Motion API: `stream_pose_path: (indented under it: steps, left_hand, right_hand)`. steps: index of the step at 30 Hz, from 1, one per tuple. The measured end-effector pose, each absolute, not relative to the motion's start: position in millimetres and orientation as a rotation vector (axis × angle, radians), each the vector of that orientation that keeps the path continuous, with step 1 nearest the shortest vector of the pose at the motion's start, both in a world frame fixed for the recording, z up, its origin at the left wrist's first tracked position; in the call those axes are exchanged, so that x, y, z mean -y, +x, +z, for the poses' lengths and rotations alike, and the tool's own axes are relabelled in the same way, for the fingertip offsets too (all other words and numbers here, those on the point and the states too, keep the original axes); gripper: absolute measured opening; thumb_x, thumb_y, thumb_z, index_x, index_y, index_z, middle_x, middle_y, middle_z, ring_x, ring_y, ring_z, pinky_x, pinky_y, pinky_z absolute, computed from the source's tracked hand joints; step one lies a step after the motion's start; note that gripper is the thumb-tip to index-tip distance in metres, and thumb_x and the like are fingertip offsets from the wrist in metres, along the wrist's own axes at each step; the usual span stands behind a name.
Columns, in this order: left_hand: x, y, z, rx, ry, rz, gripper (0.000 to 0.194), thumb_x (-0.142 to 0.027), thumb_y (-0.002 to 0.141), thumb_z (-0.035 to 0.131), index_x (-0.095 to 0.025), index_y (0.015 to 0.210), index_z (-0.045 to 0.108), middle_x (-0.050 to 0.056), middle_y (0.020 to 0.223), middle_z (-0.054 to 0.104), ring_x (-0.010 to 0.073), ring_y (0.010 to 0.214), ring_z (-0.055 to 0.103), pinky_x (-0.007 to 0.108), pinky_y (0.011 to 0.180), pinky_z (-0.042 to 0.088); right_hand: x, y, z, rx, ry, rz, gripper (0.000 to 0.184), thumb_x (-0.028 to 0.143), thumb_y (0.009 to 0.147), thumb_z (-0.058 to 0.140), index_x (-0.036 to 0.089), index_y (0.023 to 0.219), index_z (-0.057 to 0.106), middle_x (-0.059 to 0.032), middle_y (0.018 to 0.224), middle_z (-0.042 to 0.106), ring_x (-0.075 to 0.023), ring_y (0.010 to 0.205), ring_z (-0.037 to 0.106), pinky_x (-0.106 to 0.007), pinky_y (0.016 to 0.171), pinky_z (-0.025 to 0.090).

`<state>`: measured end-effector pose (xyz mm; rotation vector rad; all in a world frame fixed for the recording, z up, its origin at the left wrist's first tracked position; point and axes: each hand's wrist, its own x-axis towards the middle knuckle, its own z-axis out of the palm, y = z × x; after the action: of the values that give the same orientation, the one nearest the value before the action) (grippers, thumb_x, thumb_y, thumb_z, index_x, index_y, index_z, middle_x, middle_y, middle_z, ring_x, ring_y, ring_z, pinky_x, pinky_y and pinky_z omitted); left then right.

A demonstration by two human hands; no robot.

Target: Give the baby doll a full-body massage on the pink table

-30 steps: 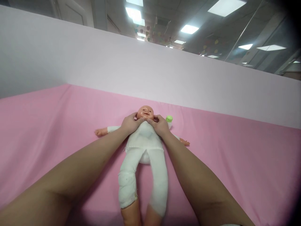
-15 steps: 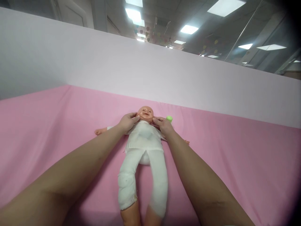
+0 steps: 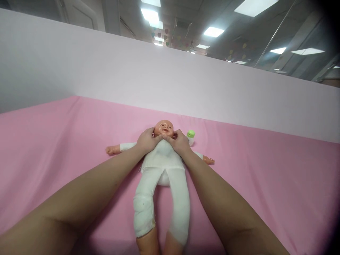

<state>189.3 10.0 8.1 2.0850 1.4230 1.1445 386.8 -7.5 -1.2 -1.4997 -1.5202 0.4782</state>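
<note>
A baby doll (image 3: 163, 156) with a hard plastic head and a white cloth body lies on its back, arms spread out and legs toward me. My left hand (image 3: 147, 140) cups one side of its head and jaw, fingers curled behind the cheek. On the opposite side, my right hand (image 3: 181, 141) wraps the jaw in the same way. Both thumbs meet below the doll's chin. My fingertips behind the head are partly hidden. Just beyond my right hand stands a small bottle (image 3: 191, 134) with a green cap, its lower part partly covered by that hand.
A pink sheet (image 3: 265, 177) with soft folds covers the surface under the doll. Behind it rises a white padded wall (image 3: 170, 81). Glass above that wall shows ceiling lights (image 3: 214, 32) and small heart shapes.
Half a second ago my thumbs were apart at the doll's cheeks. Now they have come together under the chin, as they were one second ago, and more of the bottle shows.
</note>
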Motion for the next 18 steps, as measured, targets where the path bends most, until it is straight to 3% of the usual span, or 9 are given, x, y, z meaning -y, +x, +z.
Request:
stream_pose_path:
  steps: [11, 18]
  left_hand:
    - [-20, 182, 3, -1.232, 1.895, 1.202, 0.055, -0.063, 0.088, 0.064, -0.022, 0.124, 0.073, 0.009, 0.117, 0.077, 0.0311, 0.104, 0.069, 0.038, 0.092, 0.051]
    - [-31, 183, -4, -1.159, 1.821, 1.249, 0.053, -0.058, 0.092, 0.058, -0.019, 0.124, 0.074, 0.010, 0.121, 0.076, 0.0303, 0.111, 0.069, 0.038, 0.095, 0.050]
  right_hand:
    - [0, 399, -7, 1.457, -1.276, 0.728, 0.048, 0.060, 0.078, 0.078, 0.022, 0.107, 0.069, -0.0063, 0.109, 0.078, -0.0242, 0.101, 0.073, -0.040, 0.093, 0.055]
    - [-1, 404, -8, 1.445, -1.208, 0.829, 0.050, 0.058, 0.084, 0.073, 0.019, 0.115, 0.070, -0.0082, 0.111, 0.078, -0.0218, 0.097, 0.073, -0.037, 0.089, 0.057]
